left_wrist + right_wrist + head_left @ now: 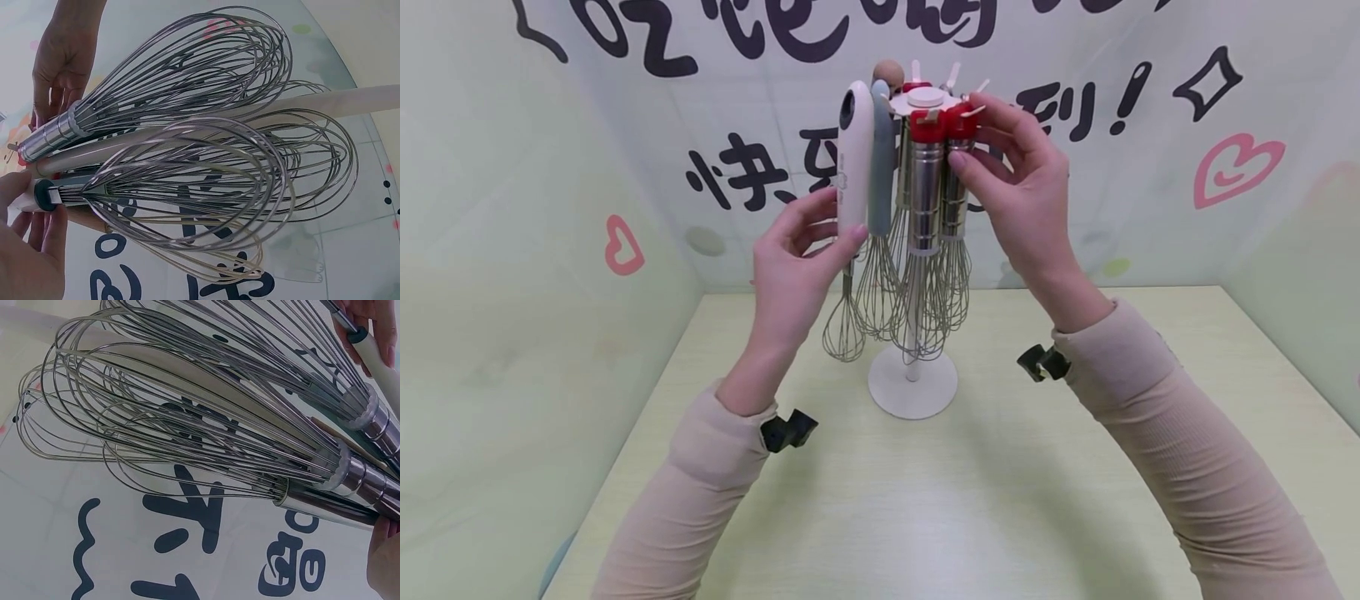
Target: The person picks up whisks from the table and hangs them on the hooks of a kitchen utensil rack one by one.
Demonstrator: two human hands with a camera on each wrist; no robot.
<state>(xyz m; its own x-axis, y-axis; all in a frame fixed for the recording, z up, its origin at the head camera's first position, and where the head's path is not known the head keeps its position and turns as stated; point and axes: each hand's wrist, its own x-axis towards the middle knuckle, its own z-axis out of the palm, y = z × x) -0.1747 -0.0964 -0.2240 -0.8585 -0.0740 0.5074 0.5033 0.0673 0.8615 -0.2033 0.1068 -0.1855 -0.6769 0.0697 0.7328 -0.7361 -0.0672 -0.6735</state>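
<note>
A white rotating-style stand (913, 398) holds several whisks hanging around its top disc. My left hand (790, 271) pinches the lower handle of a white-handled whisk (853, 167), thumb in front and fingers behind; its small wire loops hang below. Beside it hangs a blue-grey-handled whisk (882, 171). On the stand's right side, my right hand (1030, 196) grips a steel whisk with a red top (955, 196), with the thumb on the handle and the index finger at the red cap. A second red-topped steel whisk (927, 196) hangs at the front. In the left wrist view, wire loops (219, 175) overlap the stand's pole.
The stand rises from a pale table (880, 500). Behind it hangs a white backdrop (1120, 200) with dark lettering and pink hearts. A round wooden handle end (888, 73) shows at the back of the stand. Black camera mounts (788, 431) sit at both wrists.
</note>
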